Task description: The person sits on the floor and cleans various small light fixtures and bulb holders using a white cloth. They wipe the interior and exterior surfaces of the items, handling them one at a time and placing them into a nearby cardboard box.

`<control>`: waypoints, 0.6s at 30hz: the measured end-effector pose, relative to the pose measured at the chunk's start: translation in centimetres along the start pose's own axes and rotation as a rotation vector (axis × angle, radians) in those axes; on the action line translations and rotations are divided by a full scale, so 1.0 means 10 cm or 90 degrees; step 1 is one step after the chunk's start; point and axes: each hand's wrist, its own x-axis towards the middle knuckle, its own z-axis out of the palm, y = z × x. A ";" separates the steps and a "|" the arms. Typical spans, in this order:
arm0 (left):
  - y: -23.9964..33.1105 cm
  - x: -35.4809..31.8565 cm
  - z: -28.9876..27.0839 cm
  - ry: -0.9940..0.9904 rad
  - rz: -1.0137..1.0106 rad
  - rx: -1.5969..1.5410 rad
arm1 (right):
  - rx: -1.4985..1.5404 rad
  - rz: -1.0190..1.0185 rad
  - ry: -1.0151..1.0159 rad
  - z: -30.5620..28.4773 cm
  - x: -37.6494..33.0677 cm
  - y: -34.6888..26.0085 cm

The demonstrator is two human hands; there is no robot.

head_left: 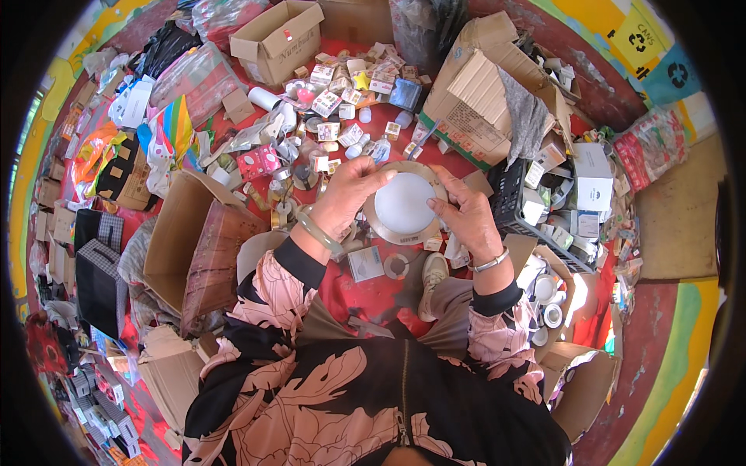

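Left hand [347, 196] grips the left rim of the round lamp [404, 204], fingers curled over the top edge. Right hand [464, 215] clamps the right rim, thumb on the face side. Both closed on it; lamp held in front of the chest, above the red floor [350, 291] and a shoe [432, 276].

Handling guess: flat disc, metallic ring around a white centre panel. Looks light and stiff. The panel is probably thin plastic or glass, so likely fragile; the ring is the place to hold, opposite sides as now. A smooth ring may be slippery.

Hard to read: lamp's back side hidden, so no view of wiring or clips. Palms and most fingertips are behind the rim. Small boxes and parts in the pile [334, 116] beyond blur together. Open cardboard box [183, 233] at left, black crate [509, 194] at right, contents partly covered. Frame edges are bent and dark.
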 end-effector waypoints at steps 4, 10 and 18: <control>-0.01 -0.01 0.00 -0.016 -0.019 -0.022 | 0.027 0.029 -0.023 -0.02 0.01 -0.03; 0.02 -0.05 -0.04 -0.151 -0.024 -0.087 | 0.141 0.075 -0.033 -0.26 0.05 0.08; -0.06 0.00 -0.05 -0.087 0.041 0.093 | 0.091 0.062 -0.027 -0.17 0.04 0.04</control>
